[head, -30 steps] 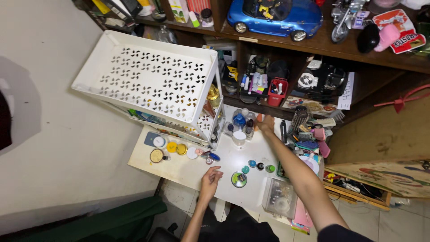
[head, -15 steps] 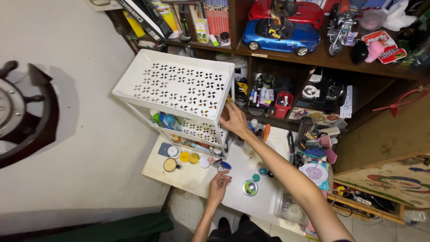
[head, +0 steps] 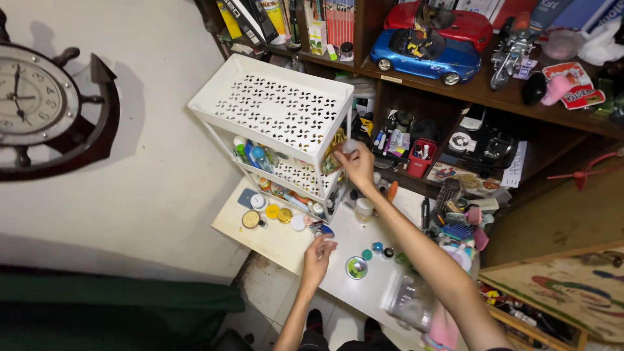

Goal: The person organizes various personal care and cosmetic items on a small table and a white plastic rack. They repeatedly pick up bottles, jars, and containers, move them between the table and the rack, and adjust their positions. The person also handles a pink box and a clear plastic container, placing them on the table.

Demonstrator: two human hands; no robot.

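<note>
My right hand (head: 355, 164) reaches up to the right side of a white three-tier plastic rack (head: 279, 107), at its middle shelf, next to a gold bottle (head: 337, 140). Its fingers are curled around something small and pale (head: 350, 147); I cannot make out what it is. My left hand (head: 318, 255) rests on the white table (head: 273, 244) with fingers loosely bent, holding nothing I can see. Just beyond its fingertips lie small lids (head: 322, 230). A round green tin (head: 356, 267) sits to its right.
A row of round yellow and white lids (head: 272, 212) lies under the rack. A white jar (head: 364, 208), small coloured balls (head: 377, 247), hair brushes (head: 448, 192) and a clear box (head: 406, 300) crowd the table's right. Behind stand dark shelves with a blue toy car (head: 426, 55). A ship-wheel clock (head: 39, 97) hangs left.
My right hand rose from the bottles at the back of the table to the rack's right side and closed on a small pale thing. The view tilted up and left; the left hand barely moved.
</note>
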